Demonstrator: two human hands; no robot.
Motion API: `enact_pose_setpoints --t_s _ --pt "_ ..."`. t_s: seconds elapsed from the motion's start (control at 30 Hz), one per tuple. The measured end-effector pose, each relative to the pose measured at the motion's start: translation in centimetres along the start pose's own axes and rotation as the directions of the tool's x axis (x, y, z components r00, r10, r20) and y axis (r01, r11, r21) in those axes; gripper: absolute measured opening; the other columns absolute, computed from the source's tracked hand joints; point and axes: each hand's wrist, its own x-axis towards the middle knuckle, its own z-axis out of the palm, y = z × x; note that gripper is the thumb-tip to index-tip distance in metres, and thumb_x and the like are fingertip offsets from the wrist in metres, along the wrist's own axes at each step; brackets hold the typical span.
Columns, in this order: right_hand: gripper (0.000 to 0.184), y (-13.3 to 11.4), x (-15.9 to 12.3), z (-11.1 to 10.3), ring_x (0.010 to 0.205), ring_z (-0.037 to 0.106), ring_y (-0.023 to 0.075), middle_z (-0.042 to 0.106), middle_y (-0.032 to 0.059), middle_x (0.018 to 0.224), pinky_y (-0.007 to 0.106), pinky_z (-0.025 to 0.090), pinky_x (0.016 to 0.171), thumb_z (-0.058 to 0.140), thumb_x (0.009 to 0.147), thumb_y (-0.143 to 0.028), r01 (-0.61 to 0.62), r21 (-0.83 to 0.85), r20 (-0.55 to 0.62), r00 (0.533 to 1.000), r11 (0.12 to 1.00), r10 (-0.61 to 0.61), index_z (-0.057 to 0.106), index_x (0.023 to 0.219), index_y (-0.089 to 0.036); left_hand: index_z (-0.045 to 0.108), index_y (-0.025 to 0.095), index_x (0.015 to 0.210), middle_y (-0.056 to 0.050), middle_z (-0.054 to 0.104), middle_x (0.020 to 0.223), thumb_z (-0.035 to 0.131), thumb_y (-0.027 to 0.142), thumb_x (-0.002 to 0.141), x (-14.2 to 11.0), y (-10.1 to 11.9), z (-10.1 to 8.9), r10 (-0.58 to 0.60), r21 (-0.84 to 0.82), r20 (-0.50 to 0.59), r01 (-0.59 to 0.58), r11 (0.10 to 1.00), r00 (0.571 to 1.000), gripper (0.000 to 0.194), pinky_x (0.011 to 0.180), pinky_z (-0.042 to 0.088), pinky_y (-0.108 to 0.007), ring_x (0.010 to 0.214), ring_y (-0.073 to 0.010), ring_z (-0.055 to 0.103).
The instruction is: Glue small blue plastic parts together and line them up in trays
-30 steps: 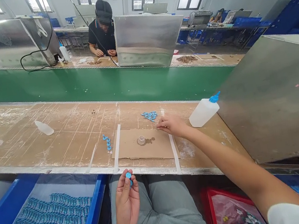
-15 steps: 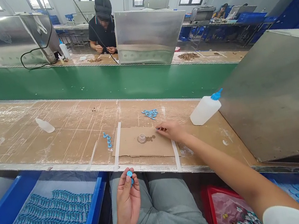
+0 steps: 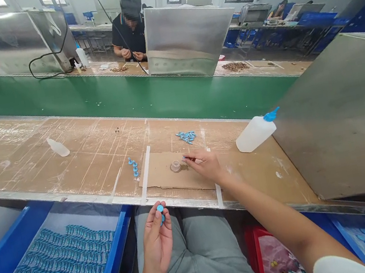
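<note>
My left hand (image 3: 158,239) is raised over my lap and pinches a small round blue part (image 3: 160,208) between thumb and fingers. My right hand (image 3: 207,166) reaches over the cardboard sheet (image 3: 165,179) on the bench, its fingertips pinching a thin small piece right beside a small clear cup (image 3: 175,166). A little pile of blue parts (image 3: 186,136) lies behind the cardboard. A short row of blue parts (image 3: 134,166) stands to its left.
A white squeeze bottle with a blue cap (image 3: 256,132) lies at the right, against a metal box (image 3: 342,122). Another clear bottle (image 3: 58,147) lies at the left. A blue bin (image 3: 51,272) of blue parts sits at my lower left. Across the green conveyor (image 3: 119,100) a person works.
My right hand has drawn back from the blue pile toward the clear cup, pinching a small piece. My left hand has stayed put with its blue part.
</note>
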Motion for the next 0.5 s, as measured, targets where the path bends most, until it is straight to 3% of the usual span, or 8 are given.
enact_pose_setpoints --t_s 0.27,0.5 --pt "0.023 -0.3 0.8 1.3 0.093 0.064 0.0214 0.07 0.0051 0.1 0.038 0.05 0.086 0.052 0.09 -0.035 0.152 -0.064 0.149 0.979 0.986 -0.141 0.07 0.103 -0.028 0.068 0.014 0.099 -0.01 0.069 0.102 0.061 0.003 0.078 -0.2 0.3 0.1 0.013 -0.005 -0.006 -0.013 1.0 1.0 0.025 0.078 0.056 -0.019 0.081 -0.0096 0.067" --pt "0.024 -0.1 1.0 1.4 0.092 0.063 0.0208 0.07 0.0063 0.098 0.036 0.049 0.085 0.05 0.091 -0.033 0.231 -0.106 0.195 0.958 0.967 -0.208 0.07 0.104 -0.028 0.068 0.012 0.097 -0.009 0.07 0.101 0.064 0.004 0.076 -0.2 0.4 0.6 0.02 0.002 0.009 -0.02 1.0 1.0 0.024 0.081 0.055 -0.018 0.083 -0.0099 0.067"
